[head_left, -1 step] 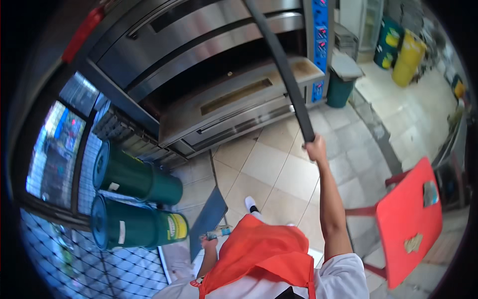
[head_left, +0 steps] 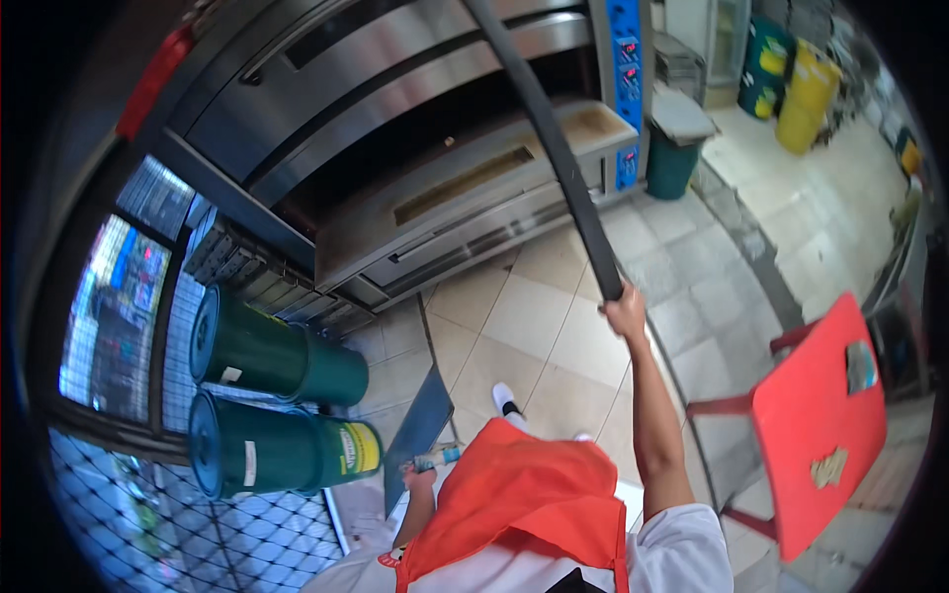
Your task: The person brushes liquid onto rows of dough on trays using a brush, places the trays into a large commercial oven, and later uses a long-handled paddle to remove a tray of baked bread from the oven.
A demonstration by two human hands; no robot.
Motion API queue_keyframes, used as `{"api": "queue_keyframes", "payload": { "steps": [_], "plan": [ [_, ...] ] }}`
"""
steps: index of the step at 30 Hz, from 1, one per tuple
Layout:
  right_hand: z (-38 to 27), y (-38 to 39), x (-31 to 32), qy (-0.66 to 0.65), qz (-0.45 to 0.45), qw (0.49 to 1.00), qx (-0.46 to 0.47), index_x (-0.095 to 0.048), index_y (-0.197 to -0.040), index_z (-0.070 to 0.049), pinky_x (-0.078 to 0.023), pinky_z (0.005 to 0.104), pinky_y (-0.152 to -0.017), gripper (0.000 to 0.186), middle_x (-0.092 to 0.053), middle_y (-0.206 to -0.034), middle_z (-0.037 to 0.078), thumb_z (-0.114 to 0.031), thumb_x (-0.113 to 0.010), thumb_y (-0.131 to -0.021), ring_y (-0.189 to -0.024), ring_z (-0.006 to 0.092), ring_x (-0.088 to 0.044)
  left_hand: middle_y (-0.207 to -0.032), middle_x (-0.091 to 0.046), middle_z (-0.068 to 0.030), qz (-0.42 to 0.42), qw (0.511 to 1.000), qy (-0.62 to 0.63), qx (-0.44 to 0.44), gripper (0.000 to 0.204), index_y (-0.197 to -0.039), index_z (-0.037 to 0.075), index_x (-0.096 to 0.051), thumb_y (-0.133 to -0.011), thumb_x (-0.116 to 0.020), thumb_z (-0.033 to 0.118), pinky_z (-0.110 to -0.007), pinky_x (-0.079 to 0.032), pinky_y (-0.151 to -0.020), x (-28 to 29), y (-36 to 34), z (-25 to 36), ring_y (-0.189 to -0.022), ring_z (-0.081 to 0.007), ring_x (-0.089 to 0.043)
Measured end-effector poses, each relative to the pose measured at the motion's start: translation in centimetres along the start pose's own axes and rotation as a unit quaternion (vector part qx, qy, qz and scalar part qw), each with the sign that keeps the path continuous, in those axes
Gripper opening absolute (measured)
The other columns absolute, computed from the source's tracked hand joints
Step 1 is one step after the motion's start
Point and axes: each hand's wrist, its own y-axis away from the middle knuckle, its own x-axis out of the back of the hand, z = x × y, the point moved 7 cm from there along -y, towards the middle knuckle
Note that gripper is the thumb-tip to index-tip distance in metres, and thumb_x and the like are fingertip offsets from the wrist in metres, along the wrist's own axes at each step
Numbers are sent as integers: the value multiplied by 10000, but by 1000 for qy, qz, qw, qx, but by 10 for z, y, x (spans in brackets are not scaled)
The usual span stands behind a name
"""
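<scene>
My right hand [head_left: 625, 312], stretched forward, is closed round the lower end of a long, dark, flat bar [head_left: 559, 148]. The bar slants up and to the left across the front of a steel deck oven [head_left: 465, 188], and its far end leaves the picture at the top. Low on the left, my left hand [head_left: 421, 478] is closed round a small whitish, tube-shaped thing with blue on it [head_left: 437, 458]; its exact kind is unclear. Just beyond that hand stands a dark grey-blue board [head_left: 420, 420], tilted. The oven's lower deck is dark inside, with a small pale bit on its sill.
Two green bins [head_left: 262, 346] lie to the left by a mesh-covered window [head_left: 114, 296]. A red plastic chair [head_left: 820, 425] stands on the right with a crumpled cloth on it. Beyond the oven is a green bin with a pale lid [head_left: 672, 158]. Pale tiles cover the floor [head_left: 524, 316].
The view has shifted slightly. The bar's upper part sits a little farther left across the oven, and both hands keep their grips.
</scene>
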Motion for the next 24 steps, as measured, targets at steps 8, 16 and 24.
{"api": "queue_keyframes", "payload": {
  "steps": [8,16,24],
  "plan": [
    [167,346,59,79,-70,965,-239,-620,-822,-52,-486,453,-630,295,-619,-693,208,-144,-656,-544,-694,400,-611,-1004,-624,-38,91,968,-215,-94,247,-939,128,-613,-747,-457,141,-378,-444,-914,-52,34,14,-961,-214,-589],
    [184,325,41,201,-135,936,-256,-636,-927,-87,-500,458,-698,371,-645,-758,207,-194,-660,-573,-748,376,-633,-1116,-596,-76,3,979,-197,-49,363,-1038,95,-592,-689,-491,98,-427,-392,-990,-122,28,-38,-1052,-253,-560],
    [10,97,-33,204,-165,962,-68,-405,-1358,-332,-504,456,-747,663,-598,-906,193,-234,-662,-755,-839,377,-617,-996,-603,-55,-15,985,-172,-17,350,-959,105,-580,-620,-502,75,-422,-435,-933,-120,44,-62,-966,-256,-568]
  ]
}}
